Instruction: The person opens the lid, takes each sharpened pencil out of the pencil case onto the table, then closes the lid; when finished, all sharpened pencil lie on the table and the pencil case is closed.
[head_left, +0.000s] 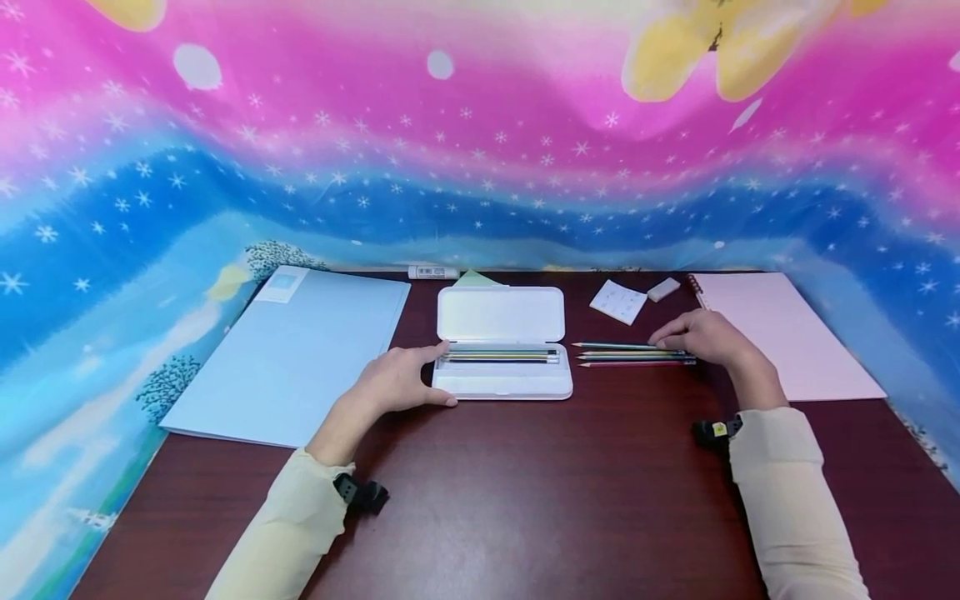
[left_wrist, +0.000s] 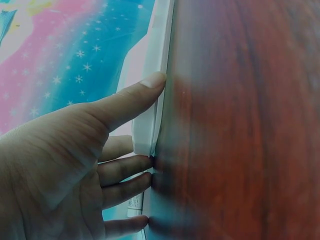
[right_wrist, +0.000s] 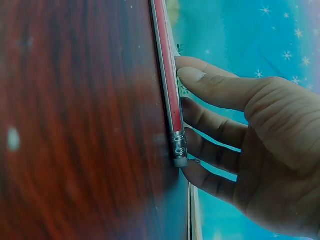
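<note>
An open white pencil case [head_left: 504, 387] lies on the table with its lid tipped back and several pencils [head_left: 498, 357] side by side inside. My left hand [head_left: 393, 379] holds the left end of the case, thumb at the front edge and forefinger near the hinge side. To the right of the case, several loose pencils [head_left: 630, 359] lie in a row, tips pointing left. With thumb and forefinger, my right hand [head_left: 708, 337] pinches the farthest one, a dark green pencil [head_left: 609, 344]. A red pencil [right_wrist: 170, 75] with a metal-banded eraser end is nearest in the right wrist view.
A light blue folder [head_left: 300, 358] lies at left, and a pink spiral notebook [head_left: 795, 342] at right. Behind stand a white notepaper [head_left: 618, 302], an eraser [head_left: 663, 289], a glue stick [head_left: 432, 272] and a green paper [head_left: 476, 278]. A patterned cloth [head_left: 480, 167] borders the table.
</note>
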